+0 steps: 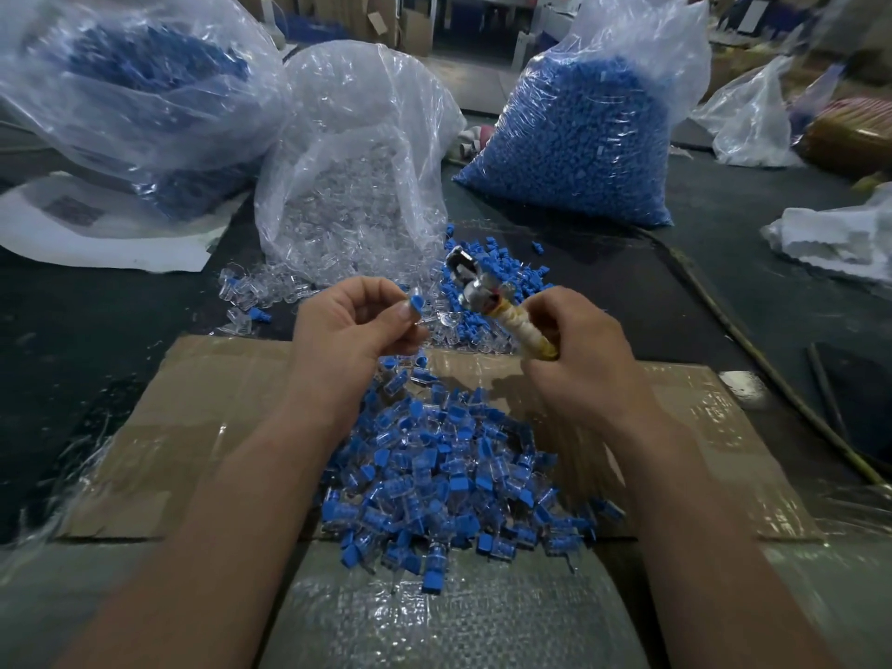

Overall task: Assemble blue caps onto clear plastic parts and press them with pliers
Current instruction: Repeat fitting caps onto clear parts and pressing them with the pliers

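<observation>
Fingers of the left hand [357, 321] pinch a capped part [416, 304] just left of the pliers [475, 282]; the right hand [574, 350] grips their handles. A loose pinch could drop it.

This is looking like a small factory or assembly workshop. Large clear bags [675, 65] are standing on the dark table [96, 330], holding bulk blue caps [579, 137] and clear plastic parts [352, 185]. A heap of assembled pieces [434, 475] is lying on flattened cardboard [217, 403]. Boxes [415, 21] are standing behind.
</observation>
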`<state>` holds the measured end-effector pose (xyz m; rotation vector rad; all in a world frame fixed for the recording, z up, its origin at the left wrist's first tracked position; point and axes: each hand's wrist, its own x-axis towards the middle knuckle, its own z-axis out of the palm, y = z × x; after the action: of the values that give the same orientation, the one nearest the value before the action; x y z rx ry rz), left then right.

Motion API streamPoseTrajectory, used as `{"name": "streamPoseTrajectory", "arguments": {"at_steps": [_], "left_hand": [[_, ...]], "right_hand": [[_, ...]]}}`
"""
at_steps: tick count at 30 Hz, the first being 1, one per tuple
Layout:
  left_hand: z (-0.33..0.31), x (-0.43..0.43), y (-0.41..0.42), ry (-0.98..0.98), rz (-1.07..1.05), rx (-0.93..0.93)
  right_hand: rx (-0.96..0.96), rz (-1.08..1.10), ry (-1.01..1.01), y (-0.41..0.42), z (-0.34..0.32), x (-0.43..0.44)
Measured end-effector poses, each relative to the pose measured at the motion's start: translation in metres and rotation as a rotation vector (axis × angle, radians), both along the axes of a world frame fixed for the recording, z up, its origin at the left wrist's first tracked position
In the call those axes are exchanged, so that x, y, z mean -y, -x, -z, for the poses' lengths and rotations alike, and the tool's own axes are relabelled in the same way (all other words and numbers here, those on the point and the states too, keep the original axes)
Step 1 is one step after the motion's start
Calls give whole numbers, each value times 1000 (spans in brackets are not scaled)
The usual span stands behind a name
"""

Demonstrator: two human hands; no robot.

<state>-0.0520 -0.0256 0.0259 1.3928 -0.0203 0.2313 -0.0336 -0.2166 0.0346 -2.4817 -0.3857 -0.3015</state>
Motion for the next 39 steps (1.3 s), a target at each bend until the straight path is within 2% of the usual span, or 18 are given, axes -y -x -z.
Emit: {"name": "streamPoseTrajectory", "arguments": {"at_steps": [16, 29, 39], "left_hand": [[-2, 3, 3, -114, -9, 68], [-3, 9, 6, -172, -47, 54], [-4, 6, 6, -186, -94, 72]], "right_hand": [[-154, -130, 107, 2, 1, -5], [-202, -109, 100, 6, -2, -9], [-121, -73, 101, 9, -2, -14]]}}
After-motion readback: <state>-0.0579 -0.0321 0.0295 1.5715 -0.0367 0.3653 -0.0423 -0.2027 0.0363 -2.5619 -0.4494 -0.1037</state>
